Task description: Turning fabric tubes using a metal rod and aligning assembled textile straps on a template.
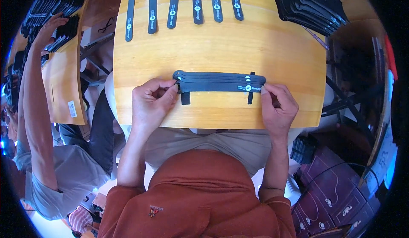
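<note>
A layered stack of black straps [217,82] with pale print lies crosswise on the wooden table in front of me. At its left end, my left hand [154,99] pinches the edge between thumb and fingers. The opposite end is pinched by my right hand [279,106], thumb and index finger at the tip. Two short black strips poke out from under the stack, a left strip [185,98] and a right strip [250,98]. How many straps are stacked is hard to tell.
Several single black straps [152,12] lie in a row along the table's far side. A pile of black straps [313,5] sits far right, beside a thin pen-like tool [315,37]. A co-worker's hand [49,29] touches strap stacks on another table at left. Dark drawers [336,199] stand lower right.
</note>
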`<action>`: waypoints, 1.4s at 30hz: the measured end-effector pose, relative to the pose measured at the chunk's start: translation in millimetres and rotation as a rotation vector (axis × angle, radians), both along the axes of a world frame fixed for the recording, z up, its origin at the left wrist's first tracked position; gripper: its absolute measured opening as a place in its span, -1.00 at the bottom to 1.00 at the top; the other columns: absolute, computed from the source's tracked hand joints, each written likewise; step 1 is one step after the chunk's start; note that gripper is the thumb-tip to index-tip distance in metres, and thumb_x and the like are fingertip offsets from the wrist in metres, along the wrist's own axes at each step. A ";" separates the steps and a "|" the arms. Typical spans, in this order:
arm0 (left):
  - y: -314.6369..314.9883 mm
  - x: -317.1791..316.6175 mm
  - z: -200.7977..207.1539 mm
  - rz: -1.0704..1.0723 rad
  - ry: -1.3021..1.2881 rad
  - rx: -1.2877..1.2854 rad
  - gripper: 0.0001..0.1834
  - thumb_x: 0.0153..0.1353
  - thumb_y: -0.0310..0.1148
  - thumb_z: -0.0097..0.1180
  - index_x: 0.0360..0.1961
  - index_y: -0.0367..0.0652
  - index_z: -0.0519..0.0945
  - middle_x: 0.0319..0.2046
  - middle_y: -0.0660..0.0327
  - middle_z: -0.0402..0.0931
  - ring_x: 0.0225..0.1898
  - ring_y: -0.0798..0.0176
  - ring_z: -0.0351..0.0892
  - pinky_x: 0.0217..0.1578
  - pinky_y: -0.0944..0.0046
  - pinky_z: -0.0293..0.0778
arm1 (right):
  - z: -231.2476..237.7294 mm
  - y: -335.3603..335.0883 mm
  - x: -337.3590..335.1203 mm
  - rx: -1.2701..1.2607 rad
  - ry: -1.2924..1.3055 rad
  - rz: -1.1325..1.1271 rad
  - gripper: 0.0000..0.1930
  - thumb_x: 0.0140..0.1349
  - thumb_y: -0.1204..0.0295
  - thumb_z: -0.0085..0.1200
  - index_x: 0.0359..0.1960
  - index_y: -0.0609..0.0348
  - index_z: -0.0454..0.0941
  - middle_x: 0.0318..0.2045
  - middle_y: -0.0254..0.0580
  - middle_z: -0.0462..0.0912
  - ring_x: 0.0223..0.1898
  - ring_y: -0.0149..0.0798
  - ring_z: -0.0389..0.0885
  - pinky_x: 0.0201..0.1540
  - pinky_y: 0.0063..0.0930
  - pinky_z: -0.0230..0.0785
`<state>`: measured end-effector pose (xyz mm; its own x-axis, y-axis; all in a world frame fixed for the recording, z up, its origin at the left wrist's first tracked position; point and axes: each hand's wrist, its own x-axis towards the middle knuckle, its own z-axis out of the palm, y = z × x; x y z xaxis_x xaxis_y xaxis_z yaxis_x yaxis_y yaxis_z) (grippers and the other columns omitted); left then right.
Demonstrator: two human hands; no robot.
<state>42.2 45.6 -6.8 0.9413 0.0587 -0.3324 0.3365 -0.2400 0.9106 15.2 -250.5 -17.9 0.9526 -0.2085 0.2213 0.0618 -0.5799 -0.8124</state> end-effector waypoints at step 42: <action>-2.1 1.3 3.1 -0.002 -0.019 0.023 -0.91 0.30 -0.56 0.27 -0.23 -0.39 0.71 -0.57 0.26 0.62 -0.58 0.55 0.50 -0.55 0.53 0.40 | 0.5 0.2 -2.3 -0.024 0.007 0.017 -0.93 0.21 0.64 0.22 -0.28 0.30 0.65 -0.37 -0.13 0.67 -0.45 -0.34 0.62 -0.42 -0.51 0.46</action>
